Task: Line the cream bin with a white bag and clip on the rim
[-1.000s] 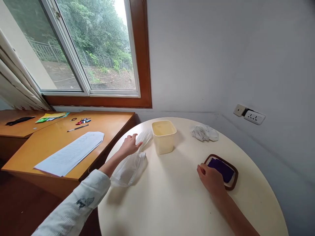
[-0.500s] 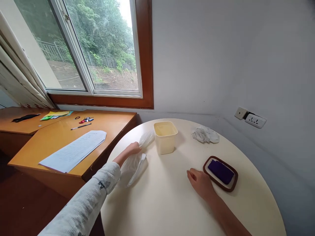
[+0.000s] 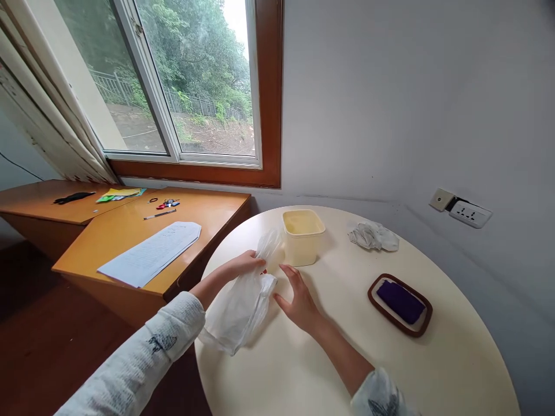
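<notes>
The clear plastic bag [image 3: 240, 315] lies on the left side of the round table [image 3: 312, 375], just left of and nearer than the tub [image 3: 301, 245]; it looks very light, limp and a little slippery, likely to slide on itself and easy to stretch or tear, so a gathered pinch of several layers should hold better than a single film; the narrow bunched part near its far end seems the best place to take hold, with the loose right edge as a second grip. Its long axis slants from far right, beside the tub, to near left, where the wide part spreads; which end is the mouth I cannot tell.

The left hand [image 3: 248, 264] has its fingers closed round the bunched part; the right hand [image 3: 299, 303] is beside the right edge, thumb and forefinger spread apart and holding nothing visible, though whether the thumb touches the film is unclear. Farther out, a brown-rimmed lid [image 3: 424, 328] bears a folded purple cloth [image 3: 401, 301] on the right; a crumpled whitish bundle [image 3: 373, 236] lies at far right.
</notes>
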`<state>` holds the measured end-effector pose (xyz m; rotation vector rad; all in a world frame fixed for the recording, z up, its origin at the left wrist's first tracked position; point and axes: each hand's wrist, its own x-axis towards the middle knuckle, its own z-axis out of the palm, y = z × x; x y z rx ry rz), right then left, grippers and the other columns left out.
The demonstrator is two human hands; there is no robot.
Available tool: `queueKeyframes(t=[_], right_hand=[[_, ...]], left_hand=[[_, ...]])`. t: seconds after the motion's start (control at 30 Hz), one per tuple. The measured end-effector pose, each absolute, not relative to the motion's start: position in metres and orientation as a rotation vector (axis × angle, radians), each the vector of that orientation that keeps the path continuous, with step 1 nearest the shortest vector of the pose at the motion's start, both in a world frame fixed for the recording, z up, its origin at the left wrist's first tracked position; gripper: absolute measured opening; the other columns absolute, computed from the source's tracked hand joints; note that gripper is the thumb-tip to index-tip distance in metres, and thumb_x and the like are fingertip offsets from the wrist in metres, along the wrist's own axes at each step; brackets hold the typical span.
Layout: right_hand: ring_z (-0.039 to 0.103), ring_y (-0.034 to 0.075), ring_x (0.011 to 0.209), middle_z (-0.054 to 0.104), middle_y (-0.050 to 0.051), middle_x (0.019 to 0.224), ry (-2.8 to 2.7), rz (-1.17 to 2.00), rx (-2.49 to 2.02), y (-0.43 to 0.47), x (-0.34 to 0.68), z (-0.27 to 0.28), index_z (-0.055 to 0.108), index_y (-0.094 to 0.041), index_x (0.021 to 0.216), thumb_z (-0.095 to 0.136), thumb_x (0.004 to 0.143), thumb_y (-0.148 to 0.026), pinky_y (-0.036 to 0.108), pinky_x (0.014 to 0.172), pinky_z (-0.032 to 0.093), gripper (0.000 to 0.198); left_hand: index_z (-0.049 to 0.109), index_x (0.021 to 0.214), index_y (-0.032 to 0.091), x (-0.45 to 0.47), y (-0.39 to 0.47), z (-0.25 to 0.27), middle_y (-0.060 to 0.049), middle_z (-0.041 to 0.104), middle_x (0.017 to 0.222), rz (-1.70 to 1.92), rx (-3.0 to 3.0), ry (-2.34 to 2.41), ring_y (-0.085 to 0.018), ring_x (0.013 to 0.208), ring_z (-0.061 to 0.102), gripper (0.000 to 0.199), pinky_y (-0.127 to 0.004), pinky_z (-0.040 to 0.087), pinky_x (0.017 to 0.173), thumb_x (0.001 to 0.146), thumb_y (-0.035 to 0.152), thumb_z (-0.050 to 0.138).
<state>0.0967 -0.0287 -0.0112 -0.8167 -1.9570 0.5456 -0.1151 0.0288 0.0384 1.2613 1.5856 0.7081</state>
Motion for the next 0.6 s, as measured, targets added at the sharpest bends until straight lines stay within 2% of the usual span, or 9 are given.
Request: queueKeyframes(t=[0.07, 0.13, 0.23, 0.33, 0.43, 0.53, 0.6], right_hand=[[0.046, 0.021, 0.119, 0.051, 0.007, 0.125, -1.942, 0.516, -0.74, -0.029, 0.084, -0.011, 0.042, -0.026, 0.126, 0.054, 0.076, -0.014, 0.038, 0.097, 0.041, 0.052], [0.056, 0.019, 0.101, 0.062, 0.005, 0.107, -1.969, 0.484, -0.716, -0.032, 0.079, -0.012, 0.055, -0.025, 0.107, 0.051, 0.075, -0.01, 0.035, 0.086, 0.047, 0.036], [0.058, 0.017, 0.072, 0.064, 0.001, 0.077, -1.992, 0.432, -0.743, -0.038, 0.081, -0.015, 0.058, -0.023, 0.084, 0.048, 0.073, -0.007, 0.031, 0.068, 0.047, 0.022], [0.053, 0.015, 0.063, 0.058, 0.0, 0.066, -1.979, 0.397, -0.764, -0.046, 0.089, -0.015, 0.056, -0.021, 0.078, 0.046, 0.076, -0.009, 0.029, 0.061, 0.043, 0.015], [0.05, 0.014, 0.06, 0.056, -0.001, 0.064, -2.0, 0.378, -0.748, -0.056, 0.095, -0.014, 0.054, -0.021, 0.076, 0.044, 0.078, -0.01, 0.026, 0.059, 0.041, 0.015], [0.05, 0.012, 0.059, 0.055, -0.002, 0.064, -2.048, 0.405, -0.723, -0.066, 0.099, -0.013, 0.053, -0.021, 0.078, 0.044, 0.079, -0.01, 0.026, 0.059, 0.041, 0.014], [0.052, 0.012, 0.061, 0.056, -0.002, 0.066, -2.055, 0.475, -0.698, -0.07, 0.101, -0.012, 0.054, -0.021, 0.083, 0.046, 0.079, -0.012, 0.026, 0.062, 0.043, 0.014]], left_hand=[[0.059, 0.066, 0.015, -0.111, 0.026, 0.043, -0.003, 0.062, 0.054, 0.7, 1.225, 1.546, -0.019, 0.048, 0.058, 0.013, -0.026, 0.041, 0.044, 0.059, 0.023, 0.065], [0.059, 0.066, 0.014, -0.107, 0.025, 0.049, -0.006, 0.065, 0.058, 0.701, 1.189, 1.501, -0.02, 0.05, 0.059, 0.012, -0.026, 0.042, 0.044, 0.059, 0.023, 0.065], [0.059, 0.068, 0.013, -0.105, 0.026, 0.057, -0.009, 0.069, 0.066, 0.749, 1.124, 1.44, -0.021, 0.053, 0.061, 0.014, -0.028, 0.045, 0.048, 0.062, 0.024, 0.064], [0.058, 0.074, 0.013, -0.108, 0.029, 0.061, -0.011, 0.07, 0.073, 0.869, 1.041, 1.387, -0.021, 0.06, 0.063, 0.017, -0.03, 0.049, 0.053, 0.066, 0.027, 0.063], [0.055, 0.078, 0.013, -0.113, 0.031, 0.06, -0.01, 0.067, 0.074, 1.019, 0.947, 1.333, -0.02, 0.066, 0.064, 0.02, -0.032, 0.05, 0.061, 0.07, 0.03, 0.062], [0.05, 0.077, 0.015, -0.117, 0.031, 0.058, -0.004, 0.062, 0.067, 1.139, 0.859, 1.277, -0.017, 0.061, 0.063, 0.021, -0.032, 0.051, 0.062, 0.074, 0.031, 0.062], [0.045, 0.074, 0.017, -0.118, 0.031, 0.06, 0.001, 0.055, 0.059, 1.187, 0.813, 1.231, -0.013, 0.052, 0.058, 0.02, -0.029, 0.049, 0.056, 0.077, 0.03, 0.06]])
